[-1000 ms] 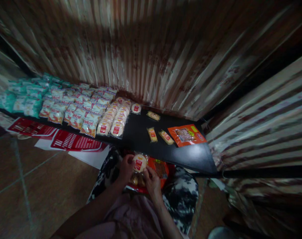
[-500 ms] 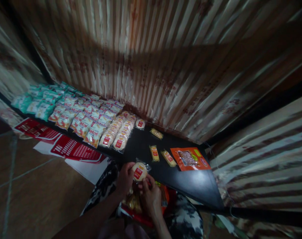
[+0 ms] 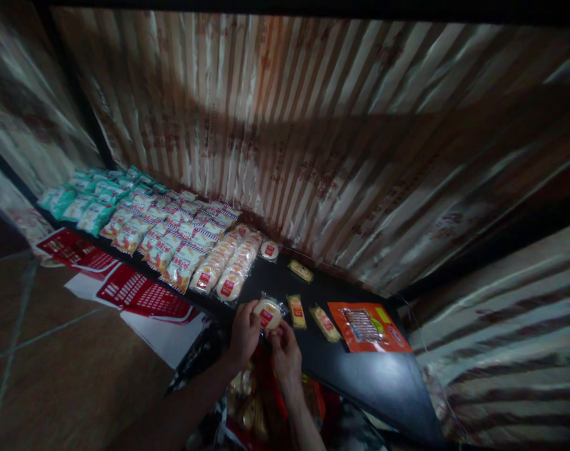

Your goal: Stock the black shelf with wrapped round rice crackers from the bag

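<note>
Fingers (image 3: 253, 311) of the left hand (image 3: 243, 337) are pinching the left edge of a round wrapped cracker (image 3: 269, 312); the right hand's (image 3: 286, 354) fingertips are pinching its lower edge. From my remote post I am seeing it at lower centre of frame, overlapping the near edge of a black shelf (image 3: 355, 366); whether it is touching, I cannot tell. Right of it, two small wrapped cakes (image 3: 326, 323) and an orange packet (image 3: 370, 327) are lying. Left of centre, two rows of similar crackers (image 3: 229, 285) are sitting beside white snack bags (image 3: 184, 264); green bags (image 3: 93, 217) are filling the shelf's far left.
</note>
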`<state>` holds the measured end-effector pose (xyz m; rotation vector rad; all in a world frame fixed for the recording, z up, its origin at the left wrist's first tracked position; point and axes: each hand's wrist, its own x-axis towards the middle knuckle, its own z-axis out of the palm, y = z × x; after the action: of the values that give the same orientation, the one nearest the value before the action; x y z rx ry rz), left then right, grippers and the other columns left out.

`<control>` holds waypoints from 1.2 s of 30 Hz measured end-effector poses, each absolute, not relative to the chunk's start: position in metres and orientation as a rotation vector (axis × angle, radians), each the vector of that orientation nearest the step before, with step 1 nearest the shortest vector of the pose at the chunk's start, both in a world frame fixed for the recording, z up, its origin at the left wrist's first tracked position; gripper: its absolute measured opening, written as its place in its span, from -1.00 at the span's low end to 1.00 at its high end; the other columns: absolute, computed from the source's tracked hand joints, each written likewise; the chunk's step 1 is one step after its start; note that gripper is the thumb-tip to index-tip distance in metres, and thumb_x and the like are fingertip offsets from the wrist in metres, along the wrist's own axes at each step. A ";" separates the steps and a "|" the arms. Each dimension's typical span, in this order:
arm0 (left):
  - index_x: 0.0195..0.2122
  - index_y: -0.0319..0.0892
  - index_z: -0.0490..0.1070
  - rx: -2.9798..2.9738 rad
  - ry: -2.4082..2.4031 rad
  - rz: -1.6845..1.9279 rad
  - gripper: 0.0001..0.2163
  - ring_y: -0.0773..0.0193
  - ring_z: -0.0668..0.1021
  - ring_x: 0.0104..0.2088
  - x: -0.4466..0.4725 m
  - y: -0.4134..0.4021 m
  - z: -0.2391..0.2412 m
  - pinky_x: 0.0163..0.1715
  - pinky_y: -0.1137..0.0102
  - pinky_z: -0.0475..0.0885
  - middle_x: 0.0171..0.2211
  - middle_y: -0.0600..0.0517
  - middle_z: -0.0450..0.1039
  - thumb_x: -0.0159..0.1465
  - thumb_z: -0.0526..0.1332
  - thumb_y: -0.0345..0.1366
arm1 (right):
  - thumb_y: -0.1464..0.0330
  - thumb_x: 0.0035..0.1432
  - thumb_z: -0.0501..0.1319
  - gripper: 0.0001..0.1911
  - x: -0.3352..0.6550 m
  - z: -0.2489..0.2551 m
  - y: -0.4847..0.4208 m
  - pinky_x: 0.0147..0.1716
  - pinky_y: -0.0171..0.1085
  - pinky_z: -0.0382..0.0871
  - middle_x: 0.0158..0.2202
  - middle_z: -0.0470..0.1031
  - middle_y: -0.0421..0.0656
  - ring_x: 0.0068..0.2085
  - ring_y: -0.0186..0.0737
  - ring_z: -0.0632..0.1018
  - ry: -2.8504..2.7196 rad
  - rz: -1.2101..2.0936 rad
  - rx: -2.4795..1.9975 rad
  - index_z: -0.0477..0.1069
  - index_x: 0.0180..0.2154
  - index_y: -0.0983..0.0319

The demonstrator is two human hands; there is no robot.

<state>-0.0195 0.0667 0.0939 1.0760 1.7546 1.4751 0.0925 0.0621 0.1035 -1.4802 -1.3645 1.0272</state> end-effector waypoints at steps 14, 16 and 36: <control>-0.08 -0.29 0.35 1.121 1.828 1.416 -0.67 0.19 0.46 -0.11 -0.024 0.097 0.094 -0.06 0.31 0.35 -0.13 -0.15 0.39 0.13 0.00 -0.45 | 0.19 -0.06 0.17 -0.61 0.074 0.087 0.099 -0.21 -0.24 0.41 -0.24 0.52 -0.05 -0.24 -0.16 0.55 -1.260 1.118 -1.402 0.29 -0.18 0.25; -0.08 -0.26 0.35 1.153 1.834 1.428 -0.66 0.20 0.44 -0.09 -0.024 0.102 0.093 -0.02 0.30 0.34 -0.12 -0.12 0.38 0.12 0.00 -0.46 | 0.18 -0.06 0.16 -0.59 0.072 0.086 0.103 -0.20 -0.23 0.40 -0.23 0.52 -0.04 -0.22 -0.15 0.55 -1.269 1.116 -1.407 0.29 -0.17 0.25; -0.03 -0.32 0.35 1.271 1.865 1.365 -0.66 0.11 0.24 0.18 -0.021 0.139 0.095 0.19 0.21 0.11 0.14 -0.21 0.20 0.22 -0.04 -0.38 | 0.21 -0.07 0.14 -0.53 0.050 0.106 0.143 -0.26 -0.25 0.41 -0.22 0.52 0.04 -0.26 -0.14 0.55 -1.278 1.003 -1.482 0.30 -0.12 0.33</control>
<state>-0.0211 0.1386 0.0947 1.2711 1.8646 1.3650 0.0501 0.1426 0.1057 -1.4818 -1.2778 1.0030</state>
